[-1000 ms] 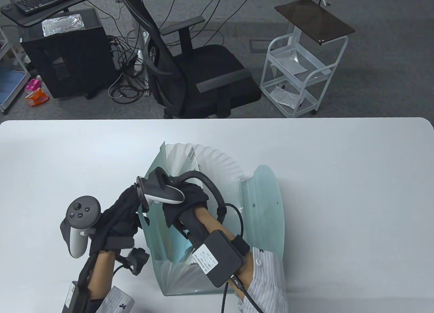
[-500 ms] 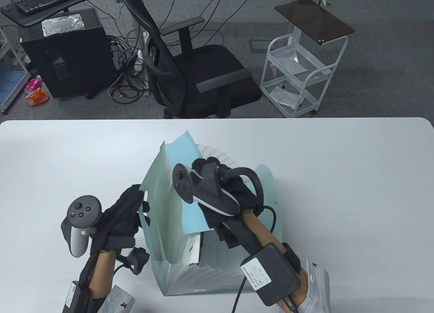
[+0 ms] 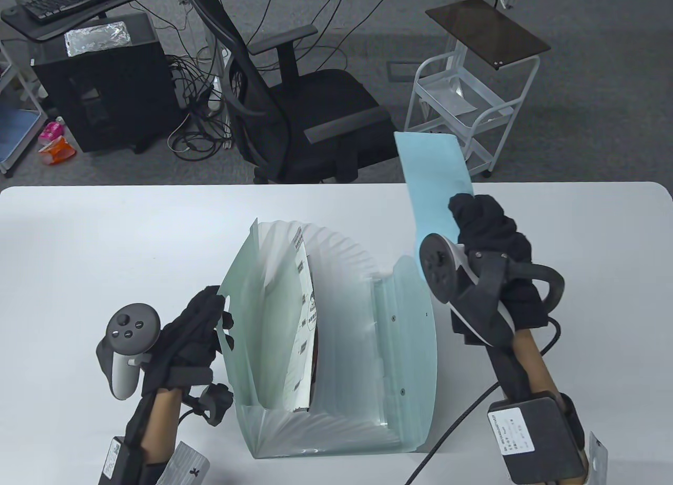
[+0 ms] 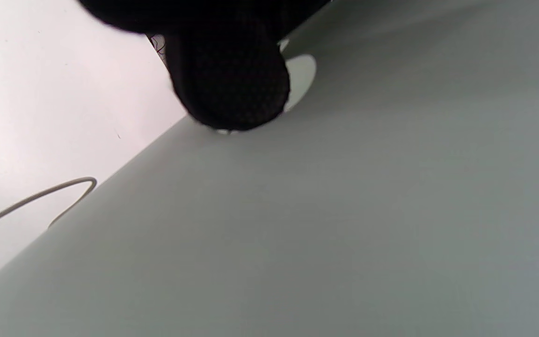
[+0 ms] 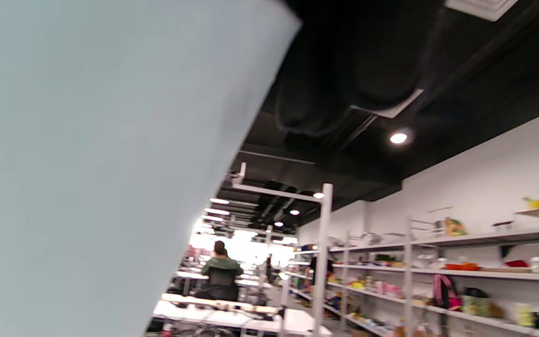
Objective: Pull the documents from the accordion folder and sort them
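A translucent pale-green accordion folder (image 3: pixel 336 348) stands open on the white table (image 3: pixel 105 233), fanned out, with a printed white document (image 3: pixel 305 317) still in a pocket. My left hand (image 3: pixel 197 327) grips the folder's left front panel by its handle cut-out; a fingertip (image 4: pixel 229 79) presses on the panel (image 4: pixel 344 210) in the left wrist view. My right hand (image 3: pixel 489 227) holds a light blue sheet (image 3: pixel 436 185) upright in the air, right of the folder. The sheet (image 5: pixel 87 164) fills the left of the right wrist view.
A black office chair (image 3: pixel 305 101) and a white wire cart (image 3: pixel 462 112) stand beyond the table's far edge. A black computer case (image 3: pixel 100 80) sits on the floor at the far left. A cable (image 3: pixel 462 422) trails from my right wrist.
My right hand has pulled the blue sheet out of the folder and carried it up and to the right. My left hand has stayed on the folder's panel.
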Demonstrator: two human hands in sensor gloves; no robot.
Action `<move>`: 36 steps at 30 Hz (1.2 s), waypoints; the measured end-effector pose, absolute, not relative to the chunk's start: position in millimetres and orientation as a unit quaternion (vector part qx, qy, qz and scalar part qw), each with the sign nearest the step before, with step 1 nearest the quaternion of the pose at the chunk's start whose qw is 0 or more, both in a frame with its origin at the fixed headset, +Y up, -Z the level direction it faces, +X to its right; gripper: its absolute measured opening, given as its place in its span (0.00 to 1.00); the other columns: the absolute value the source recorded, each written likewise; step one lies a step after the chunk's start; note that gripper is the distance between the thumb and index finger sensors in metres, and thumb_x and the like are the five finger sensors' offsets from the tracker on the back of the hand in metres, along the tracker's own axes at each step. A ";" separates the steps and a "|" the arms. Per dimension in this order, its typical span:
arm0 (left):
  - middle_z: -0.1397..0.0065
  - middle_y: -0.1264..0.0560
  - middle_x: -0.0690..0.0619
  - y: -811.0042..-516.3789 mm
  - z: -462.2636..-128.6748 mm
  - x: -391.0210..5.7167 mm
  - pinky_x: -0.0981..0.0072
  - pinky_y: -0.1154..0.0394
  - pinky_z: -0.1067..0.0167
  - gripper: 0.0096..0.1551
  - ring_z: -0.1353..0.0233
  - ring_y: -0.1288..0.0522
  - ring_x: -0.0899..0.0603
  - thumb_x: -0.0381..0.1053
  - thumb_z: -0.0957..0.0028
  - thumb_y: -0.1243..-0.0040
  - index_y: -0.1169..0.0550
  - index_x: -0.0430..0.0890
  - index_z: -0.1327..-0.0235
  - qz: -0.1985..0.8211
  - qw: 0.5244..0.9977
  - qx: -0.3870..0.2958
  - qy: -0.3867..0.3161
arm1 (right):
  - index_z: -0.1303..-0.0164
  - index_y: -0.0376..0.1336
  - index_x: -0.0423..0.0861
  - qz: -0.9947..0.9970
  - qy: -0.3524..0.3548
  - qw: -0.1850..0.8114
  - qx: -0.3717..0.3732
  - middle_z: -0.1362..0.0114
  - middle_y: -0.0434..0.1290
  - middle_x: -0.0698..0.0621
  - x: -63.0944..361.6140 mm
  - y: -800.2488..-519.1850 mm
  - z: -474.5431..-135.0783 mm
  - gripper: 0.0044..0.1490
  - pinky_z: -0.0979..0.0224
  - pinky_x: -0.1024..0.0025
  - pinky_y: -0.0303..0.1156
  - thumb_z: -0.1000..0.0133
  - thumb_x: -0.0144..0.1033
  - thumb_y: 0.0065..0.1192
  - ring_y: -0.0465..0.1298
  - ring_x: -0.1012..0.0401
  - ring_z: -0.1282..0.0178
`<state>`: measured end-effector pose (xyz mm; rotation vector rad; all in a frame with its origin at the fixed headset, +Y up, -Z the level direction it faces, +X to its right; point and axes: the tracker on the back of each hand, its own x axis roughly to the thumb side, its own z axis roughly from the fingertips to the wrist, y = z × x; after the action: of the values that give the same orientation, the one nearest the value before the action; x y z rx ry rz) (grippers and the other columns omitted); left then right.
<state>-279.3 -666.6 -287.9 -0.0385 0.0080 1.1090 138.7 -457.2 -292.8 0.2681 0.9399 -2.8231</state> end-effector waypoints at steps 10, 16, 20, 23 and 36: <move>0.36 0.23 0.38 -665.8 -285.8 -281.8 0.60 0.21 0.63 0.41 0.58 0.15 0.46 0.66 0.29 0.61 0.36 0.36 0.18 0.531 0.847 -0.018 0.011 | 0.48 0.61 0.60 -0.976 0.130 0.081 0.157 0.38 0.75 0.55 212.4 -566.2 -359.3 0.22 0.49 0.72 0.81 0.49 0.26 0.56 0.81 0.57 0.53; 0.36 0.23 0.38 -665.4 -285.6 -283.4 0.60 0.21 0.63 0.41 0.58 0.15 0.46 0.66 0.29 0.61 0.36 0.36 0.18 0.532 0.847 -0.019 0.012 | 0.49 0.62 0.60 -0.980 0.018 0.095 0.173 0.39 0.76 0.56 228.6 -652.9 -392.3 0.22 0.50 0.73 0.81 0.50 0.26 0.56 0.82 0.58 0.54; 0.36 0.23 0.38 -665.2 -286.0 -283.5 0.60 0.21 0.63 0.41 0.58 0.15 0.46 0.66 0.30 0.61 0.36 0.36 0.18 0.531 0.847 -0.020 0.010 | 0.49 0.62 0.60 -0.980 -0.016 0.118 0.162 0.40 0.76 0.56 222.7 -687.7 -402.4 0.22 0.50 0.73 0.81 0.50 0.26 0.56 0.82 0.58 0.54; 0.36 0.23 0.38 -665.3 -286.1 -283.5 0.60 0.21 0.63 0.41 0.58 0.15 0.46 0.66 0.29 0.61 0.36 0.36 0.18 0.530 0.847 -0.020 0.009 | 0.49 0.62 0.59 -0.985 -0.037 0.071 0.156 0.40 0.76 0.56 216.4 -704.6 -406.9 0.22 0.50 0.73 0.82 0.50 0.26 0.56 0.82 0.58 0.54; 0.36 0.23 0.38 -665.6 -286.3 -283.4 0.60 0.21 0.63 0.41 0.58 0.15 0.46 0.66 0.30 0.61 0.36 0.36 0.18 0.532 0.846 -0.020 0.008 | 0.47 0.63 0.59 -0.979 -0.155 -0.008 0.129 0.26 0.68 0.42 214.9 -752.7 -414.1 0.23 0.38 0.61 0.78 0.49 0.25 0.56 0.78 0.48 0.38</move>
<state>-283.4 -665.6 -286.3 -0.0425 0.0175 1.1223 214.9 -752.7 -414.1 0.4077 -0.4893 -3.0927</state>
